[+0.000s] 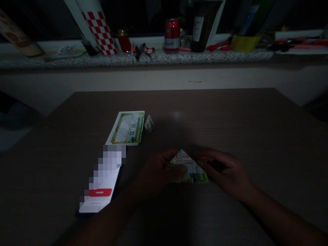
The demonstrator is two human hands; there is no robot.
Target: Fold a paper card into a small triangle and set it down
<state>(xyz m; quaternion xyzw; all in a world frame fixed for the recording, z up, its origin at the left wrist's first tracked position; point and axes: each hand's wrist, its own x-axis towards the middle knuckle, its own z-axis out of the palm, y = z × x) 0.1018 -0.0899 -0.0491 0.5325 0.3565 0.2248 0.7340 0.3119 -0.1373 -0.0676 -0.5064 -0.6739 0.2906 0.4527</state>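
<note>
A folded triangle of printed green-and-white paper [189,167] lies in front of me, its point turned toward the far side of the table. My left hand [164,171] is closed on its left part, thumb across the top and the other fingers partly hidden behind and under it. Close to the paper's sloping right edge is my right hand [225,171], fingers bent and a gap between thumb and forefinger. No paper shows between those fingers; whether the tips touch the edge is too dark to make out.
Left of my hands lies a lit phone [102,188], partly behind my left forearm. Beyond it are a stack of printed leaflets [125,128] and a small folded paper piece [149,123]. A red can [172,36] and a checkered cylinder [101,34] stand on the speckled sill [153,59].
</note>
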